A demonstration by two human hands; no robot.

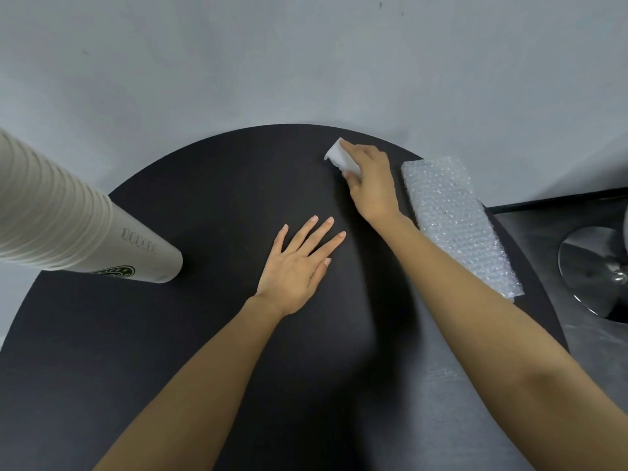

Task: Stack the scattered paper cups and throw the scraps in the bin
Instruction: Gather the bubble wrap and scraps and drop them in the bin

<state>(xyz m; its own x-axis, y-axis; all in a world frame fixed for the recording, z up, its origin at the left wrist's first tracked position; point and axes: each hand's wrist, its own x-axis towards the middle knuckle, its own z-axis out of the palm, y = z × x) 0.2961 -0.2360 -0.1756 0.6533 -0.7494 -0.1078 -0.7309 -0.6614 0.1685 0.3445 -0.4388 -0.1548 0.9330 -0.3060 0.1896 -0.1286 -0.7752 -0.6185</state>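
Scrap [334, 154], white and small, is sitting at 1 o'clock by the far rim of the table [204, 351], and the right hand [370, 185] is curling its fingers round it. The left hand [299, 266] is lying spread flat at table centre, holding nothing. We are seeing the cup stack [68, 226] standing at 9 o'clock and bubble wrap [452, 219] lying at 3 o'clock, just beside the right forearm. We are judging the scrap light and crushable, so a loose wrap-around grip is sufficing; the wrap is looking floppy and slick, best bunched mid-sheet. No bin is showing.
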